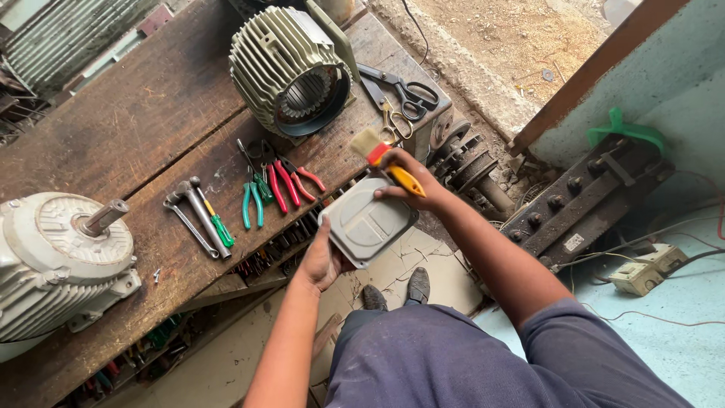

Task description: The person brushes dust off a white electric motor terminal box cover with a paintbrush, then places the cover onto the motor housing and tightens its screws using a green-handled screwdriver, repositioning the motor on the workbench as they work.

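Grey cover plate (368,224) (rectangular) gripped, left hand (321,262); right hand (404,177) clasps paintbrush (385,159).

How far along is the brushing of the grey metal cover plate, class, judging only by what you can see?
Done: the ribbed green motor housing lies open-ended on the wooden workbench, its cover removed. In hand: the left hand holds the grey rectangular metal cover plate while the right hand holds a yellow-handled paintbrush at its upper edge. Left: the plate is not back on any motor; how clean it is cannot be judged.
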Action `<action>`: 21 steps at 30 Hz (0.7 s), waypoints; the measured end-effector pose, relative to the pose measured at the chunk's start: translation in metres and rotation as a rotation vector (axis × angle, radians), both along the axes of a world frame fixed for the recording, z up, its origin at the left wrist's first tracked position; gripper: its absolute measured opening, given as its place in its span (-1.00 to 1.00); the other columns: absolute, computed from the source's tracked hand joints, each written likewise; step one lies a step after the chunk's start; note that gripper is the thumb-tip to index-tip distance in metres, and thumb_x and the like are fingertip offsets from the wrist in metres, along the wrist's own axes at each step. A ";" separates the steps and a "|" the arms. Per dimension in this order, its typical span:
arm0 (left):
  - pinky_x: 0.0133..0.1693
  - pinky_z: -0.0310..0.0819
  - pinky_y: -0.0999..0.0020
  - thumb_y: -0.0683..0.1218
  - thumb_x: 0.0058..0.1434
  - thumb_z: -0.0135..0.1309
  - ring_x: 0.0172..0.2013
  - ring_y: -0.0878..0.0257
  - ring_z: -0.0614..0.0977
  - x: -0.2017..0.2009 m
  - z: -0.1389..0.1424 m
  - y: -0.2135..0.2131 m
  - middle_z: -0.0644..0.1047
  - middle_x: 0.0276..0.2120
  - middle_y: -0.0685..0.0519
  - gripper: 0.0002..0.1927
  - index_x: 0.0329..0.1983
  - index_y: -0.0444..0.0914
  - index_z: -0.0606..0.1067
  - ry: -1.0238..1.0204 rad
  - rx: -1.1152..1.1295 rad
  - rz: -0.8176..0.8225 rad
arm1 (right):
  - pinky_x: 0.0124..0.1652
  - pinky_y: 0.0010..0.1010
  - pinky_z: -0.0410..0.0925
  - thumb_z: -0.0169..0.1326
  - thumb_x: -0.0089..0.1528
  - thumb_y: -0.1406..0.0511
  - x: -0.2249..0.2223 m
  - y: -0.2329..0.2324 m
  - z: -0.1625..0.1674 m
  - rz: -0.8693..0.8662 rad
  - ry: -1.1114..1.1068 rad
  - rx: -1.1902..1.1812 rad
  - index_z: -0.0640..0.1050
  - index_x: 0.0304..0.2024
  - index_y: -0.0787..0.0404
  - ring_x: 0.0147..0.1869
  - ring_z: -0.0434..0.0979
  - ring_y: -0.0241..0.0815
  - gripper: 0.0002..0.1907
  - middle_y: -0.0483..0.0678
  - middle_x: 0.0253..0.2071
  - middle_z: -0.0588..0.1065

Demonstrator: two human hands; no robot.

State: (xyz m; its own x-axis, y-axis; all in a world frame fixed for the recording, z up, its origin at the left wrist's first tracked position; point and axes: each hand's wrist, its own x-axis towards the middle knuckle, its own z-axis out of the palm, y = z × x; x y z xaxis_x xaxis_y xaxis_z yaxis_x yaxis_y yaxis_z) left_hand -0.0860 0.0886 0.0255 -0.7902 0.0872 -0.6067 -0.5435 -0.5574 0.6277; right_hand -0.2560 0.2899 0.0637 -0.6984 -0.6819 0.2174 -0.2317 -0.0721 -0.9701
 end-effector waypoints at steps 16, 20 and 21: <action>0.04 0.61 -0.06 0.04 0.39 -0.05 0.01 -0.07 0.63 0.014 -0.011 0.003 0.50 0.10 -0.26 -0.41 0.35 -0.40 0.20 0.265 -0.001 0.248 | -0.26 -0.52 0.41 -0.05 0.46 0.24 0.051 0.047 -0.015 -0.319 -0.049 -0.019 0.58 0.21 0.27 -0.29 0.54 -0.32 -0.64 0.00 -0.28 0.61; 0.14 0.51 -0.02 -0.03 0.40 -0.01 0.10 -0.03 0.59 0.007 -0.015 0.001 0.47 0.16 -0.20 -0.42 0.37 -0.42 0.20 0.386 0.034 0.355 | -0.23 -0.49 0.59 0.09 0.34 0.30 0.107 0.049 -0.015 -0.234 0.042 0.007 0.56 -0.06 0.27 -0.23 0.74 -0.30 -0.82 -0.01 -0.23 0.65; 0.16 0.49 -0.01 -0.05 0.42 0.00 0.12 -0.02 0.57 0.005 -0.016 0.002 0.45 0.17 -0.19 -0.43 0.38 -0.43 0.20 0.415 0.031 0.378 | -0.22 -0.47 0.58 0.10 0.32 0.32 0.114 0.043 -0.015 -0.223 0.005 -0.004 0.55 -0.07 0.28 -0.20 0.73 -0.28 -0.82 0.01 -0.23 0.65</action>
